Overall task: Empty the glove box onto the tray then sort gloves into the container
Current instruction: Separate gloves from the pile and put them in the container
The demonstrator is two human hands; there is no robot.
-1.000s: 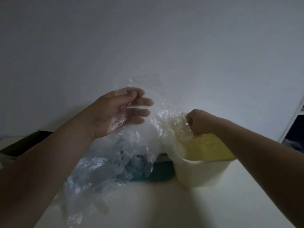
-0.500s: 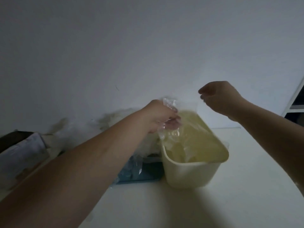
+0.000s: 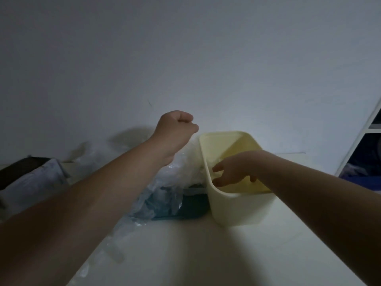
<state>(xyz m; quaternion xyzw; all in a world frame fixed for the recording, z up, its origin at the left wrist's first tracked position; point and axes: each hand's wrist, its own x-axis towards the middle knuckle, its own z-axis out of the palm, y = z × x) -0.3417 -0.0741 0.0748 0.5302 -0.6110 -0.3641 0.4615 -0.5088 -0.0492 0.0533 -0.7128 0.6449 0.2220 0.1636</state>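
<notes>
Glove box (image 3: 31,178) lies at the left edge of the tabletop (image 3: 185,254). Left hand (image 3: 175,129), earlier holding a glove at the container rim, is now raised above the clear, crumpled gloves (image 3: 177,174) on the dark tray (image 3: 191,209), fingers curled into an empty fist. Right hand (image 3: 237,172), earlier raised, now reaches into the pale yellow container (image 3: 237,207) beside the tray, fingers spread.

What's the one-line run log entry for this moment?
left hand: fisted above glove pile | right hand: open, inside cream container | teal tray: under pile
</notes>
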